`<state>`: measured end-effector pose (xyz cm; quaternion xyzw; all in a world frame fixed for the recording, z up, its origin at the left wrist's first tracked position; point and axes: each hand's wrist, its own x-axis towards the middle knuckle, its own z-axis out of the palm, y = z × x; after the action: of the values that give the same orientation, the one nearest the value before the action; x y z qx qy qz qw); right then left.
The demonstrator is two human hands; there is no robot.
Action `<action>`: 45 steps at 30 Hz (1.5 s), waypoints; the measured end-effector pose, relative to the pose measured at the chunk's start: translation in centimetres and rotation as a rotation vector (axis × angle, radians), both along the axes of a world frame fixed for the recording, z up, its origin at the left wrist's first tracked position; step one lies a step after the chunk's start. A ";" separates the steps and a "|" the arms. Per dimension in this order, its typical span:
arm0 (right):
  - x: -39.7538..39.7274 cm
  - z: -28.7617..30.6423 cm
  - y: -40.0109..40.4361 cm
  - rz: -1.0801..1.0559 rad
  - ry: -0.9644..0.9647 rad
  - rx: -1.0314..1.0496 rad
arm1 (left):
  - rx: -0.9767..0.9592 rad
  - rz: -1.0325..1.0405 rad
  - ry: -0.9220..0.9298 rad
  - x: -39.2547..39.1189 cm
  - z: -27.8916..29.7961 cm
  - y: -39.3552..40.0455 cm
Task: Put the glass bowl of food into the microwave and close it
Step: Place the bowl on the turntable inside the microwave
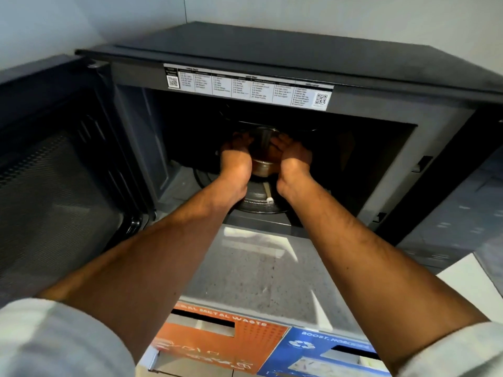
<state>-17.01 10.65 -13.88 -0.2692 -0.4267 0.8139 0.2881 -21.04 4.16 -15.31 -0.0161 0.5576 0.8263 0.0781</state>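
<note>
While both bare forearms reach into the dark cavity of the microwave (272, 50), the left hand (235, 159) and the right hand (294, 159) clasp the glass bowl (262, 161) between them, palms pressed to its opposite sides and fingers curled round its far wall. The bowl is clear and round, and through its wall shows a brownish food whose kind cannot be made out in the shadow. It sits inside the oven above the round glass turntable (258, 202), whose ribbed, shiny rim shows beneath the wrists; whether the bowl already rests on it cannot be told. The microwave is a boxy dark grey shell with a matt top, and a white printed label (245, 84) with small tables and two square codes runs along the upper edge of its opening. Its door (54, 172) stands swung wide to the left, its inner face a fine perforated mesh. The oven stands on a speckled grey counter (258, 268), glossy with reflections. Below its front edge are an orange panel (217, 341) and a blue panel (321, 352), each with a slot.
</note>
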 end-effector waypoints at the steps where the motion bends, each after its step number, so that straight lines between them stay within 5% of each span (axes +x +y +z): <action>1: -0.4 0.0 0.2 -0.010 0.001 -0.003 | -0.008 -0.005 0.006 -0.4 -0.1 0.1; 32: -4.7 -2.0 2.3 -0.035 -0.055 0.056 | -0.215 -0.048 0.083 -4.2 -1.9 0.9; 45: -4.3 -1.9 2.5 -0.034 0.003 0.030 | -0.143 -0.115 0.073 -4.4 -1.5 1.0</action>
<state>-21.33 13.11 -15.79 -0.2710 -0.4338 0.8028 0.3064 -25.47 5.16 -16.83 0.0404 0.6174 0.7787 0.1037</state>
